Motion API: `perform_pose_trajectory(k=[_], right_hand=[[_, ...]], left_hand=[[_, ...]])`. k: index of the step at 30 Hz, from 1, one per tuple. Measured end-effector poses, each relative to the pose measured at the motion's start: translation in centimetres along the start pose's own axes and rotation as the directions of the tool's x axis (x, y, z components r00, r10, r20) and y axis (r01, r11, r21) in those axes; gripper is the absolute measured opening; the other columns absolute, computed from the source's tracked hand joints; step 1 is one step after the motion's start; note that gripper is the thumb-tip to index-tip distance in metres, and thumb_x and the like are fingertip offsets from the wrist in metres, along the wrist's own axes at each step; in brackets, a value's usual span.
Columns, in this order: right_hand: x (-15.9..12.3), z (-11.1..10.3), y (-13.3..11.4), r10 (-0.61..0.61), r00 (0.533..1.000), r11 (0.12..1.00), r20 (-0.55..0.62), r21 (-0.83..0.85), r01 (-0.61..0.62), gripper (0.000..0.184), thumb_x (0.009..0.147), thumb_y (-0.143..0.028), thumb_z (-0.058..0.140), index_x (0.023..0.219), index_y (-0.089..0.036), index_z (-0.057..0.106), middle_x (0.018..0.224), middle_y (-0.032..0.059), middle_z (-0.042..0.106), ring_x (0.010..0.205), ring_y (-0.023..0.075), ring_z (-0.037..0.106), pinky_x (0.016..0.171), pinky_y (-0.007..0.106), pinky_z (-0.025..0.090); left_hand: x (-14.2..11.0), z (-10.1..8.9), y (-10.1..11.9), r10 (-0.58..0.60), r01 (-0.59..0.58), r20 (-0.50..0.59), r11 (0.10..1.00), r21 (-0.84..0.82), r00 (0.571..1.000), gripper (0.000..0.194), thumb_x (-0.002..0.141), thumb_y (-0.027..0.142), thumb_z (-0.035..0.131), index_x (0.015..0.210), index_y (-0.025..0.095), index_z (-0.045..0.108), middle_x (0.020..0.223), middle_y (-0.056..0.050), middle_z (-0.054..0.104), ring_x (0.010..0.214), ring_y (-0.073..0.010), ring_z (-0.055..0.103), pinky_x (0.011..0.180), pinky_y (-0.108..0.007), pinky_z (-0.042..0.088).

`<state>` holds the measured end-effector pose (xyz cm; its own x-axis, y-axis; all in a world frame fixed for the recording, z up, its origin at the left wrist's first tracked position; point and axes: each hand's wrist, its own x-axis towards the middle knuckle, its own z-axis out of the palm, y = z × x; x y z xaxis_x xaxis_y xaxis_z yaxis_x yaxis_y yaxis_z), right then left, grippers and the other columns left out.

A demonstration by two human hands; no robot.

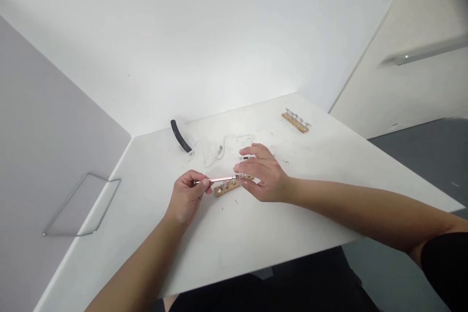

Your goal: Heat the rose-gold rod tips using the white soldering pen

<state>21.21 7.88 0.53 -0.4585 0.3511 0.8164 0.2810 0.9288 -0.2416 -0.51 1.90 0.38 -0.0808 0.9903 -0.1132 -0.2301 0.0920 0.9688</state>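
Note:
In my left hand (pixel 186 197) is a slim pink pen-like tool (pixel 221 179), pinched between thumb and fingers near its rear end. Its metal tip points right, toward my right hand (pixel 265 173). Thumb and index finger of that hand close around the tip, where something small and clear shows; what they grip there is partly hidden. The other fingers are spread. Beneath the tool lies a wooden strip (pixel 223 190) with small pegs along it, its right part covered by my right hand. A small dark-marked item (pixel 245 158) shows between the right fingers.
A black curved bar (pixel 180 137) stands at the back left, beside a white cable (pixel 206 162). Another wooden strip with metal pegs (pixel 295 122) sits at the back right. Small scraps (pixel 285 161) dot the white table (pixel 204 253). A bent metal frame (pixel 104 209) overlaps its left edge.

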Motion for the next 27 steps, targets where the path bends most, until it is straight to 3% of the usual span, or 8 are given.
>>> perform_pose_trajectory(k=[9,27], right_hand=[[-0.05,0.46,-0.12,-0.082,0.993,0.996,-0.084,0.018,0.084,0.02,0.073,-0.016,0.059,0.093,-0.02,0.058,0.076,0.0013,0.066,0.097,0.0245,0.056,0.086,0.045,0.04],[0.01,0.13,-0.22,-0.089,0.988,0.994,-0.125,0.044,0.095,0.023,0.071,-0.011,0.061,0.092,-0.019,0.057,0.075,0.0029,0.066,0.091,0.025,0.057,0.078,0.044,0.045]], left_hand=[[-0.03,0.43,-0.04,-0.001,0.002,0.023,1.0,-0.028,1.0,0.013,0.066,0.019,0.07,0.067,0.015,0.058,0.059,0.002,0.063,0.052,-0.0065,0.054,0.057,-0.02,0.041],[-0.13,0.58,0.15,-0.012,0.014,0.029,0.998,-0.063,1.0,0.014,0.066,0.017,0.07,0.068,0.014,0.057,0.061,0.0,0.065,0.051,-0.0058,0.055,0.055,-0.018,0.041]])
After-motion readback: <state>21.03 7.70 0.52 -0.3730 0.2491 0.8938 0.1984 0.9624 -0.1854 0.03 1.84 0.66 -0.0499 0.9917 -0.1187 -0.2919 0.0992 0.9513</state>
